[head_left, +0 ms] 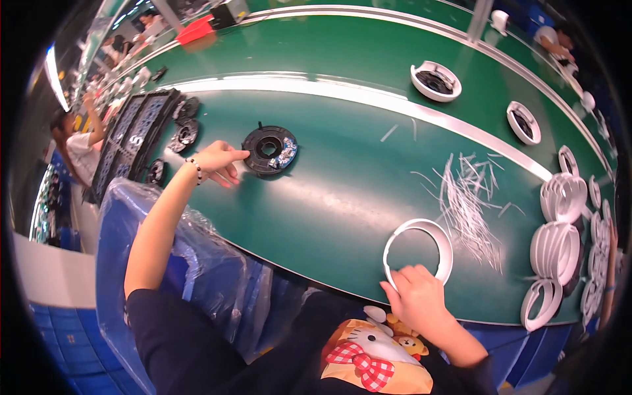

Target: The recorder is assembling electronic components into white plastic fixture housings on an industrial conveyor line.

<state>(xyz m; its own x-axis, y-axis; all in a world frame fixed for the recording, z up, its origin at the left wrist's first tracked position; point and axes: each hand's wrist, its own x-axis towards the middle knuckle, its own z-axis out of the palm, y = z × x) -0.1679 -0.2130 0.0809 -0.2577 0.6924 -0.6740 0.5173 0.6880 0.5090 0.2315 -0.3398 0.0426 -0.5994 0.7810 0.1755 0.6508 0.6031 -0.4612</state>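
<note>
We sit at a long green conveyor table that curves away under bright overhead light, with a pale metal rail dividing it lengthwise and other people working at the far ends. Our left hand stretches out across the belt, index finger extended and the other fingers loosely curled, its tip touching the near-left edge of a black round disc that lies flat on the green surface; the disc has a central hole and a small bluish part on its right side. A beaded bracelet sits on that wrist. Our right hand rests at the near edge of the table, fingers bent and closed over the lower rim of a white plastic ring, which lies flat on the belt just in front of us, well apart from the disc. To the right of the ring lies a scatter of thin white strips. Stacks of white rings stand on edge along the right side. Beyond the rail, two white housings with dark insides lie on the far lane. At the far left, black trays hold more dark discs, and a blue bin lined with clear plastic stands beside our left arm.
</note>
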